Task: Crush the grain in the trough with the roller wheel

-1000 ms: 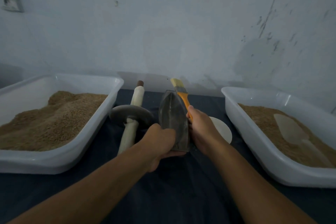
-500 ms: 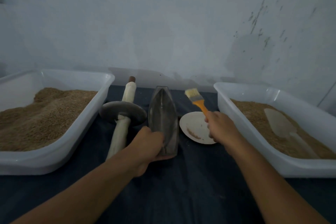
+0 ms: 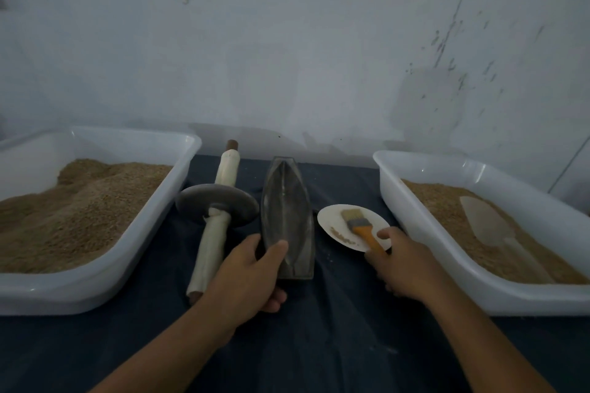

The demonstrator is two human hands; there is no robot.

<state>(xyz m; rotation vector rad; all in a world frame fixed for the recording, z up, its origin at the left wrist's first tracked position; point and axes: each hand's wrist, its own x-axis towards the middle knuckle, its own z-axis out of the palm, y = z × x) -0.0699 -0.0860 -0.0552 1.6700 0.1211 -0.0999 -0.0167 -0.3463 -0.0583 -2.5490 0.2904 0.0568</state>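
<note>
left hand gripping trough, right hand holding brush on plate

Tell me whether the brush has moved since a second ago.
Yes. The brush, held by the right hand, has gone rightward from the trough and now lies over the small plate, nearer the right tub.

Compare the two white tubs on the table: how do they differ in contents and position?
The left tub holds a tall, uneven heap of grain with nothing on it; the right tub holds a flatter layer with a pale scoop lying on it. The left tub sits beside the roller wheel, the right beside the small plate. Both are white, rectangular and open-topped.
</note>
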